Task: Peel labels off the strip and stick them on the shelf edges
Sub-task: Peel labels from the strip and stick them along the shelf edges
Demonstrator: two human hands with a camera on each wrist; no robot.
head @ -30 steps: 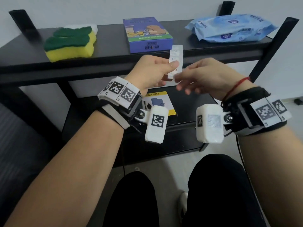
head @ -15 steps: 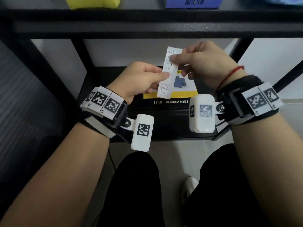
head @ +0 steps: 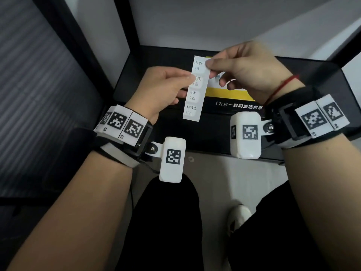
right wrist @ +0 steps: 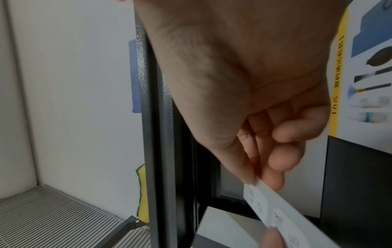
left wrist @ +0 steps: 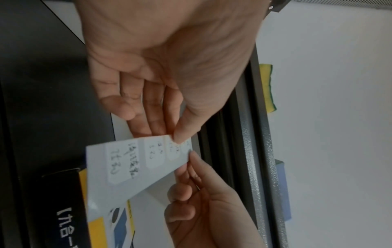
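A white label strip [head: 194, 90] with several handwritten labels hangs upright in front of the lower shelf [head: 214, 137]. My left hand [head: 166, 90] pinches its left edge near the second label. My right hand [head: 240, 67] pinches the strip's top right corner with thumb and forefinger. In the left wrist view the label strip [left wrist: 135, 161] lies between my left thumb and the fingers of the right hand [left wrist: 207, 201]. The right wrist view shows the label strip [right wrist: 286, 216] leaving my right fingertips. The upper shelf edge [right wrist: 155, 134] runs as a dark bar.
A black and yellow cleaning-kit box [head: 234, 98] lies on the lower shelf behind the strip. A yellow-green sponge [left wrist: 268, 87] and a blue box [left wrist: 283, 191] sit on the upper shelf. A ribbed grey panel [head: 39, 85] stands left. My knees [head: 168, 222] are below.
The view has tilted down, so the top shelf has left the head view. Both hands have stayed on the strip; the right hand has moved up to its top corner.
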